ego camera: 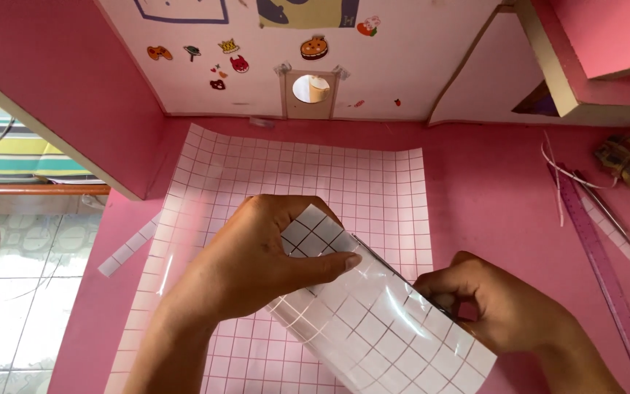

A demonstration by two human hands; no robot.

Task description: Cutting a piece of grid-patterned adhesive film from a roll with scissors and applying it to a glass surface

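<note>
- Nearest the camera: a curled glossy grid sheet, lifted just above the flat grid sheet on the pink table.
- Left hand is pinched shut on its upper corner; right hand is clamped on its right edge.
- Looks light, floppy, slippery and easily creased, so edges are the best hold.
- A purple ruler lies well right of it.

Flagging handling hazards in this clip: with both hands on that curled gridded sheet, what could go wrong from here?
1. The left hand pinches the glossy curled sheet with its thumb; it might crease or spring back into a roll.
2. The right hand presses a thin dark blade-like tool, hard to identify, close to the left thumb; a slip might nick it.
3. The flat gridded sheet lies loose underneath and could shift or get cut.
</note>
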